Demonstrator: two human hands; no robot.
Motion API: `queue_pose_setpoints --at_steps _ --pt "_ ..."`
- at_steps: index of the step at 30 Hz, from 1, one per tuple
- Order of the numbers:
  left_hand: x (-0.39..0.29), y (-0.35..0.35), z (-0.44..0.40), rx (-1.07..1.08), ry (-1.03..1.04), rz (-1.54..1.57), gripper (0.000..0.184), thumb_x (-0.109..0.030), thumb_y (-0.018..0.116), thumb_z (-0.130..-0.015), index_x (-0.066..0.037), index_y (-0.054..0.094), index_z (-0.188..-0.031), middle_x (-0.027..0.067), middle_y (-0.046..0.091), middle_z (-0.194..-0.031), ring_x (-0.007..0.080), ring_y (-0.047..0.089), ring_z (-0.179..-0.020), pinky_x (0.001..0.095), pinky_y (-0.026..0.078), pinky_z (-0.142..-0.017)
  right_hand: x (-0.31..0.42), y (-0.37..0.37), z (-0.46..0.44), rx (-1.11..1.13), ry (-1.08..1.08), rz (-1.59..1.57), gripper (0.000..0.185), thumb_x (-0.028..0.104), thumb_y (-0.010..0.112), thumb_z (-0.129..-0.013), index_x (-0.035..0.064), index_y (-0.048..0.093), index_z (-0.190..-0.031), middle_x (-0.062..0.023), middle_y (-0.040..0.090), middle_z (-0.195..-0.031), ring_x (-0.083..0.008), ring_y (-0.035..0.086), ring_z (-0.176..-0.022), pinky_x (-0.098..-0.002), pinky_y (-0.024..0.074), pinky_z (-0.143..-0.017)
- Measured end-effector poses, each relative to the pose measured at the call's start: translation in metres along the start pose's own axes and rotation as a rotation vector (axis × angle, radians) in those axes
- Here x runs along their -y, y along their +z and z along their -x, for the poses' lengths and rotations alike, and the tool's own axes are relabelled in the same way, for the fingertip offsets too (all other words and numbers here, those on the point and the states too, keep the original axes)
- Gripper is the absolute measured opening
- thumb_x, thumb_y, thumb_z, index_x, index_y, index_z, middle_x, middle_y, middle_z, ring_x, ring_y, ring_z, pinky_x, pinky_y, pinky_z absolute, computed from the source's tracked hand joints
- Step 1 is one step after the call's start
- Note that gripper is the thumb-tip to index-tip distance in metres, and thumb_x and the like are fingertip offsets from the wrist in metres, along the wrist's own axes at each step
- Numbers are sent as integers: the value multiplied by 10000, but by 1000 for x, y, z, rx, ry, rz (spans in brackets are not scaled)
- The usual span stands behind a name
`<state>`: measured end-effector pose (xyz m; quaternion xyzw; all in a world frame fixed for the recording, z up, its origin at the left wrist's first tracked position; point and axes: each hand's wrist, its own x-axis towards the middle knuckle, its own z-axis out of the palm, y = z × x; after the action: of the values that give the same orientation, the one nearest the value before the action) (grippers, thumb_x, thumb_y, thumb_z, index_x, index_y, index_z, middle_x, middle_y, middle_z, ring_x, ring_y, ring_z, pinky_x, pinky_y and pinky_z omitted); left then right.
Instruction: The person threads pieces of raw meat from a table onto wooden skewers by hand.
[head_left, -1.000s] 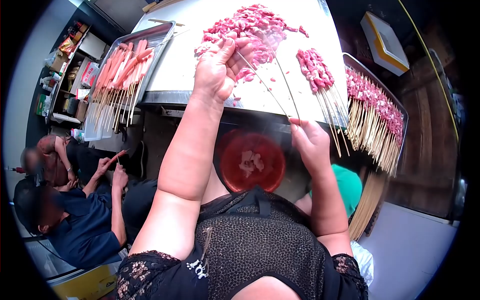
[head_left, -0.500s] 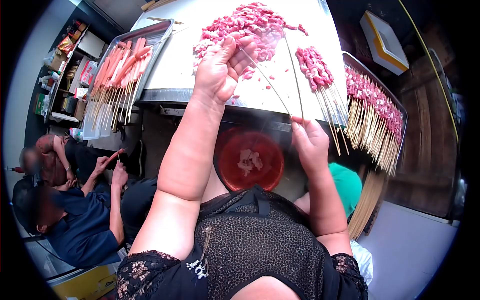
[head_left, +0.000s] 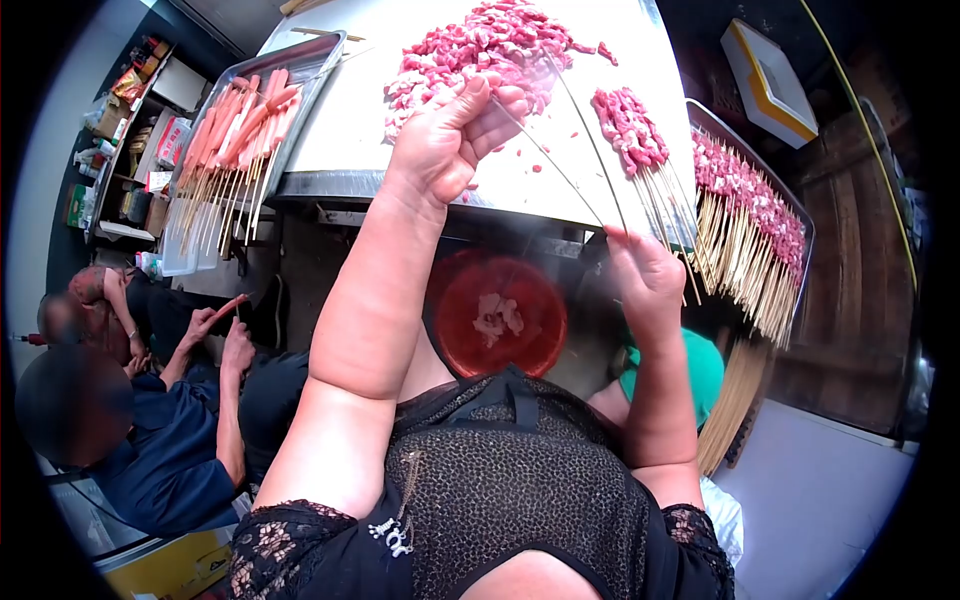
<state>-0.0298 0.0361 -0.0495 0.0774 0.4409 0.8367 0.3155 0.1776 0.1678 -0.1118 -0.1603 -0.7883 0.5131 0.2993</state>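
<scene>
My right hand (head_left: 645, 275) pinches the lower ends of two thin bare skewers (head_left: 588, 125) in front of the table's near edge. One skewer points up over the heap of pink raw meat pieces (head_left: 470, 50); the other slants left, its tip at my left hand's fingers. My left hand (head_left: 445, 140), palm turned up, hovers at the near side of the heap with thumb and fingers curled together. Whatever may be between those fingers is too hidden to name. To the right of the heap lie several finished meat skewers (head_left: 630, 130) on the white tabletop (head_left: 340, 130).
At the right, a metal tray (head_left: 806, 225) bears many meat skewers. On the left, another tray (head_left: 335, 50) holds sausages on sticks. A red basin (head_left: 460, 335) with pale pieces stands below the table. A seated person (head_left: 170, 460) at left handles a skewered sausage.
My right hand has moved slightly right and the skewers' lower ends with it. My left hand has shifted a little right and its fingers have changed position near the skewer tip.
</scene>
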Motion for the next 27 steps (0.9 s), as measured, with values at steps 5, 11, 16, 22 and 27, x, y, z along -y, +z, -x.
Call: queue_pose_setpoints --at_steps 5,11,16,22,27 --pt "-2 -7 -1 83 -53 -11 260 -179 493 -932 26 561 -1078 198 638 -987 284 644 -930 371 560 -802 -1 0 0 -9 -28 3 155 41 602 -848 -9 654 -985 -14 549 -629 -52 472 -544 -203 398 -511" --pt "-3 -11 -3 104 -69 -49 249 -172 480 -937 27 578 -1050 211 638 -994 292 639 -946 382 556 -810 -7 6 2 95 268 -315 173 60 576 -868 -23 642 -1006 27 539 -659 -35 454 -550 -182 373 -498" --pt "-5 -20 -7 191 -124 -16 185 -135 572 -885 17 597 -987 201 651 -959 287 652 -912 393 546 -824 -10 9 3 169 396 -482 189 67 566 -877 -26 630 -1028 43 523 -662 -20 437 -552 -166 350 -493" --pt "-7 -22 -6 217 -116 -79 241 -160 466 -941 22 590 -1039 220 629 -1022 301 626 -977 391 531 -858 -6 22 7 121 306 -402 176 41 569 -871 -19 638 -1020 47 525 -667 -13 432 -562 -162 355 -501" --pt "-2 -20 -5 232 -121 -94 243 -161 461 -943 24 588 -1036 228 624 -1029 299 621 -989 397 521 -875 -6 29 10 36 130 -201 163 14 576 -862 -10 648 -1006 49 530 -677 -10 432 -571 -161 362 -513"
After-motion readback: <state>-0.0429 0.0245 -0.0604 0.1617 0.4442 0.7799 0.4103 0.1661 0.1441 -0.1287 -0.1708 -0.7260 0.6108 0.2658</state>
